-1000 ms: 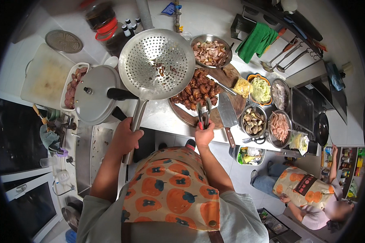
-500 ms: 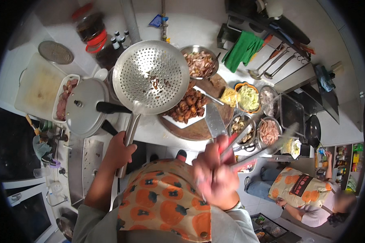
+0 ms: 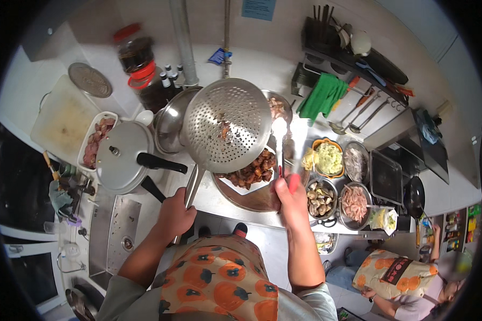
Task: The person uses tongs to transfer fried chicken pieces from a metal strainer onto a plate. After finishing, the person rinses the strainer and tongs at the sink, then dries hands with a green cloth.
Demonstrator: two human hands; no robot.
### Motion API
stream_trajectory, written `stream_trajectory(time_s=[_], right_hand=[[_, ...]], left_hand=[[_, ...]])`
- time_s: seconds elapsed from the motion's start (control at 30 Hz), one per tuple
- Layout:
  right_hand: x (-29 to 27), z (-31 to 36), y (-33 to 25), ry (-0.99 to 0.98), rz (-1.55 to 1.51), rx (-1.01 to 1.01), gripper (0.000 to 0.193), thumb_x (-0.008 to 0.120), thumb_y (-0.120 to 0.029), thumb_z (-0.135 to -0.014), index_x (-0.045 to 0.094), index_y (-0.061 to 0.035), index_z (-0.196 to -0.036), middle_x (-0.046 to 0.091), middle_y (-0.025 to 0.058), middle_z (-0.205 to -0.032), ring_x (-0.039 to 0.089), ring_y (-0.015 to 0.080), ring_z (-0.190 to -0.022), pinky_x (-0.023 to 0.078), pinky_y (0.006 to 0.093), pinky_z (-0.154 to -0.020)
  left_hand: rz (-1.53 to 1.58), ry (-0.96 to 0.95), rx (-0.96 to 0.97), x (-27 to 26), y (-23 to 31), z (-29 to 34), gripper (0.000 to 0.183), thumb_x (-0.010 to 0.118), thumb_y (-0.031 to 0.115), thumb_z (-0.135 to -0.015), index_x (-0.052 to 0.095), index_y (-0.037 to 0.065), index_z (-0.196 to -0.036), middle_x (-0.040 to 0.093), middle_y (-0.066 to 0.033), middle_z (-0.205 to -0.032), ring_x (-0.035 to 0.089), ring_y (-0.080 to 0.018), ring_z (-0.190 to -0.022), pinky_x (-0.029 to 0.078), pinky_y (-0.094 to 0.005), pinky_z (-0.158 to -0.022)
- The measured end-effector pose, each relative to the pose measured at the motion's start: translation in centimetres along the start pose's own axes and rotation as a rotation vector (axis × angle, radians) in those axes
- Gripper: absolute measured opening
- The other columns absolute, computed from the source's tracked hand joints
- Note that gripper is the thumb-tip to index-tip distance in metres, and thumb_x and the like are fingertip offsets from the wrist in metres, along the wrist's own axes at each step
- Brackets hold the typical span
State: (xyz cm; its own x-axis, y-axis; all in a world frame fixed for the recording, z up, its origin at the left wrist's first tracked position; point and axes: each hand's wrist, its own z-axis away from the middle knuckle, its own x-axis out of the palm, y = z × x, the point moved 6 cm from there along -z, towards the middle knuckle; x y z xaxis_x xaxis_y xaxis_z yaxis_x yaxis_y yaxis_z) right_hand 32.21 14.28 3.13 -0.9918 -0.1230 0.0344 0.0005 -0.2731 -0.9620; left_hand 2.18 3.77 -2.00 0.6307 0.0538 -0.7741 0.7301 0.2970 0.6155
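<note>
My left hand (image 3: 179,211) is closed around the handle of a large perforated skimmer (image 3: 209,125), tilted over the counter. A few brown scraps (image 3: 223,131) lie in its bowl. My right hand (image 3: 290,200) grips metal tongs (image 3: 280,147) with red grips; glare whitens their far end, which points away from me beside the skimmer. Partly under the skimmer, browned meat chunks (image 3: 257,171) are heaped on a white plate (image 3: 263,187). The plate rests on a round wooden chopping board (image 3: 251,202). A bowl of sliced meat (image 3: 276,107) is partly hidden behind the skimmer.
A pressure cooker (image 3: 120,158) and sink (image 3: 126,224) are at left. At right stand bowls of shredded greens (image 3: 328,155), mushroom-like pieces (image 3: 321,198) and pale meat strips (image 3: 354,203). A green cloth (image 3: 324,96) hangs behind. Another person in an apron (image 3: 393,273) is at far right.
My right hand has swung the tongs from pointing right to pointing away, toward the skimmer. The skimmer has shifted right and nearer in the view. The whole view has shifted slightly.
</note>
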Motion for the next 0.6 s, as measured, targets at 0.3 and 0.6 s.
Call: stream_trajectory(time_s=[0.3,0.6], right_hand=[[-2.1,-6.0,1.3,0.039,0.892,-0.281,0.078,0.076,-0.059,-0.094,0.056,0.001,-0.141,0.072,0.0304,-0.12,0.069,0.051,-0.115,0.054,0.0564,-0.098],[-1.3,-8.2,-1.2,0.121,1.184,-0.423,0.067,0.07,-0.063,-0.097,0.069,-0.0036,-0.129,0.076,0.027,-0.096,0.074,0.0482,-0.096,0.058,0.0569,-0.081]], left_hand=[[0.026,0.025,0.066,0.0,-1.2,-0.8,0.037,0.075,0.011,-0.084,0.061,-0.001,-0.116,0.069,-0.0198,-0.079,0.071,-0.0391,-0.069,0.057,-0.0479,-0.065],[0.3,-0.054,-0.179,1.8,-2.8,0.8,0.028,0.073,0.015,-0.084,0.06,-0.003,-0.102,0.066,-0.0234,-0.08,0.068,-0.045,-0.076,0.052,-0.0481,-0.069]])
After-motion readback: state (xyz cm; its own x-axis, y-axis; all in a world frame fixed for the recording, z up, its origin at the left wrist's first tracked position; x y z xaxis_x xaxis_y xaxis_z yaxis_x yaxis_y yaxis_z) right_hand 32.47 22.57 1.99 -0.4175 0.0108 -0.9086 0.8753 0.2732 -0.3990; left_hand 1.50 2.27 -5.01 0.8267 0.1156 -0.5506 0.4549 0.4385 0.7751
